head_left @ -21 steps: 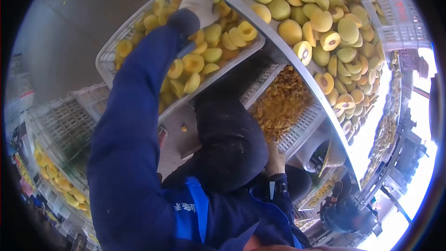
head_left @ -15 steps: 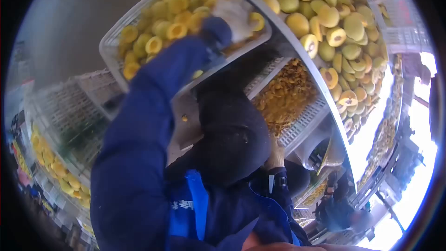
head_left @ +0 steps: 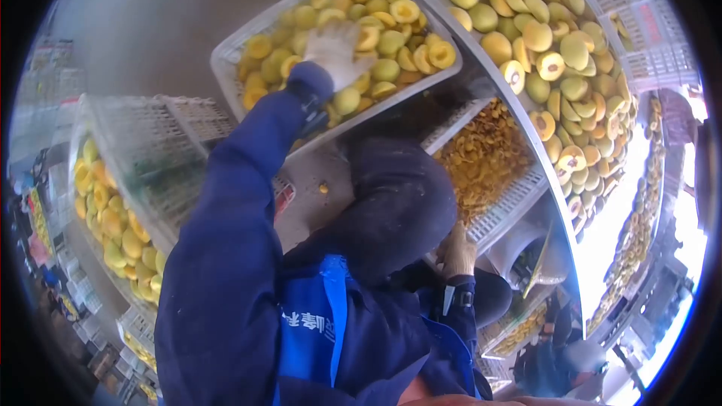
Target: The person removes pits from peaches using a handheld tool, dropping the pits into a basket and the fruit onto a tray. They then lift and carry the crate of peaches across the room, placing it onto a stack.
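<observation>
My left hand [head_left: 338, 53], in a white glove, lies with fingers spread on yellow peach halves [head_left: 404, 10] that fill a white crate [head_left: 444, 74]. Many of those halves show hollow centres. Lower down, my right hand [head_left: 457, 252] is beside the near end of a slatted crate [head_left: 519, 199] holding brownish-orange scraps [head_left: 481, 154]. Its fingers are mostly hidden, so whether it holds anything cannot be seen. On the right, a metal-edged table [head_left: 526, 139] bears a heap of peach halves [head_left: 575, 49], some with the stone still in.
At the left, a white crate wall [head_left: 147, 162] stands beside more yellow peaches [head_left: 124, 233]. My knee [head_left: 406, 188] sits between the crates. Another person [head_left: 556, 353] is at the lower right, near a further tray of fruit [head_left: 519, 331].
My left hand has moved left from the crate's right end to its middle, over the peach halves. The whole view has shifted slightly; my right hand stays by the scrap crate.
</observation>
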The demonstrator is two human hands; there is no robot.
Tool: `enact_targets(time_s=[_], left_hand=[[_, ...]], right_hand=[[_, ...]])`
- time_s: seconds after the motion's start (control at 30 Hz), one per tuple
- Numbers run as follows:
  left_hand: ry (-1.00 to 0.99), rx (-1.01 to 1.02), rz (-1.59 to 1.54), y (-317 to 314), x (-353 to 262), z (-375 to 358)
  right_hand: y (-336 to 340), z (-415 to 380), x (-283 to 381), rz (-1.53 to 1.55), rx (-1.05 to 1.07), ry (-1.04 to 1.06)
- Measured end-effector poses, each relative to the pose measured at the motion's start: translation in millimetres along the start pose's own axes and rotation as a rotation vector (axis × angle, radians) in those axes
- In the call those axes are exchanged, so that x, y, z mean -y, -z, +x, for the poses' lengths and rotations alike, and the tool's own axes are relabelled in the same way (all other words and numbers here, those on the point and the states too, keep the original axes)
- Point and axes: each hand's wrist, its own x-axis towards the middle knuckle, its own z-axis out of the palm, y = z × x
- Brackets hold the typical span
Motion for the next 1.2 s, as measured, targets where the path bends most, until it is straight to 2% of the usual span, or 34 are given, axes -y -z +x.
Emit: enact_targets(time_s=[0.07, 0.13, 0.17, 0.23, 0.27, 0.33, 0.4, 0.43, 0.5, 0.53, 0.57, 0.6, 0.63, 0.67, 0.73, 0.77, 0.8, 0.87, 0.93, 1.0, 1.1, 1.2], left_hand=[[-0.006, 0.014, 0.044, 0, 5, -15], [-0.012, -0.081, 0.066, 14, -7, -37], [-0.150, -0.105, 0.018, -8, -3, -55], [-0.237, -0.130, -0.025, -17, 6, -108], [-0.301, -0.180, -0.020, -10, 19, -111], [-0.433, -0.108, 0.045, -5, 43, -110], [-0.566, 0.007, 0.092, 11, 46, -103], [-0.468, 0.356, 0.121, 53, 24, -84], [-0.298, 0.129, 0.046, 42, 41, -45], [-0.101, -0.066, 0.023, 17, 49, -25], [-0.049, -0.050, 0.196, -34, 82, -8], [0.034, 0.170, 0.314, -10, 60, -2], [0.114, 0.340, 0.356, 39, 21, -2], [0.051, 0.301, 0.463, 51, 13, 5], [0.090, 0.366, 0.272, 93, -21, 33], [-0.068, -0.134, 0.153, 96, -36, 36], [-0.113, -0.213, 0.023, 124, -71, 44], [-0.143, -0.105, -0.186, 171, -145, 49], [-0.366, 0.005, -0.087, 168, -197, 70], [-0.380, 0.134, 0.004, 151, -251, 74], [-0.605, 0.138, 0.084, 92, -277, 97], [-0.357, 0.089, -0.323, 117, -290, 58]], right_hand=[[-1, 3, -1, 0.041, 0.044, -0.022], [-6, -1, 17, -0.023, 0.078, 0.090], [-6, -4, 18, 0.006, 0.090, 0.125], [1, -11, 7, 0.010, 0.093, 0.160], [3, -11, 6, 0.004, 0.083, 0.117], [6, -9, 5, 0.000, 0.069, 0.040], [10, -4, -3, 0.024, 0.089, 0.053], [6, -4, -5, 0.040, 0.091, 0.041], [14, -6, -14, 0.136, 0.102, 0.017], [14, -5, -12, -0.019, 0.086, 0.043], [9, -11, -6, 0.005, 0.092, 0.048], [11, -14, 2, 0.001, 0.120, 0.049], [19, -9, 12, 0.033, 0.132, 0.103], [19, -6, 15, 0.080, 0.149, 0.149], [21, -26, 19, 0.070, 0.184, 0.148], [21, -18, 18, 0.085, 0.188, 0.160], [20, -12, 12, 0.098, 0.190, 0.164], [19, -19, 16, 0.105, 0.183, 0.184], [19, -19, 18, 0.123, 0.229, 0.225], [24, -24, 22, 0.071, 0.237, 0.278], [34, -33, 31, 0.068, 0.195, 0.354], [51, -54, 46, 0.159, 0.194, 0.427]])
